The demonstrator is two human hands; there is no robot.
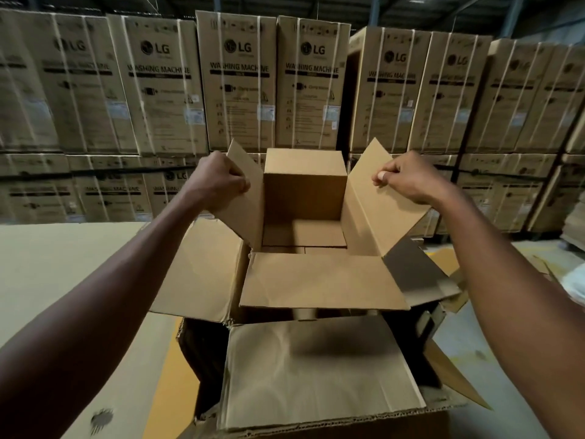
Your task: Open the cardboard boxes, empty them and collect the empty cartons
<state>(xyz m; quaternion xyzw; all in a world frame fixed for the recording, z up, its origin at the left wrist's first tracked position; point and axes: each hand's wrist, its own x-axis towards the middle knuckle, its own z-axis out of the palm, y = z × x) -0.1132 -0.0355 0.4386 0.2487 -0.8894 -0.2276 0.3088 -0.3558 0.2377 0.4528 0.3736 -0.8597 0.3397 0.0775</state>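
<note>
Small box (304, 198) at frame centre, held up over a larger open carton (319, 372) at the bottom. Left hand (218, 180) pinches the left flap, right hand (408, 179) pinches the right flap. Inside looks empty. Risk: flaps tearing or slipping, dropping the box.

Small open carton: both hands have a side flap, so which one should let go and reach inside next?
Probably the right hand: it only pinches its flap at the edge, while the left hand grips its flap more fully, steadying the small carton.
</note>
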